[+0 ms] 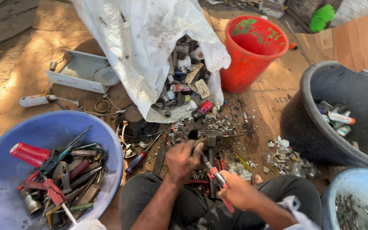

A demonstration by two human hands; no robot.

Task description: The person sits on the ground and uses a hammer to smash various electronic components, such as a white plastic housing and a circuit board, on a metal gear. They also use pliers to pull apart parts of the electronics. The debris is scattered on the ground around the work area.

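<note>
Centrally, the person sits on cardboard with both hands over a small metal block on the ground between the knees. Left hand: fingers curled shut around a wooden-handled hammer, whose head lies at the block, just past the knuckles. Right hand: fingers clamped on red-handled pliers; the handles run through the palm and the nose points up-left toward the block, emerging beyond the thumb. Whether the pliers grip anything cannot be told.

Surroundings: a blue basin of mixed tools lies at the person's left; a white sack spilling scrap lies ahead; a red bucket stands behind it; a black tub holding a few tubes stands at right. A screwdriver lies near the left hand, apart from it.
</note>
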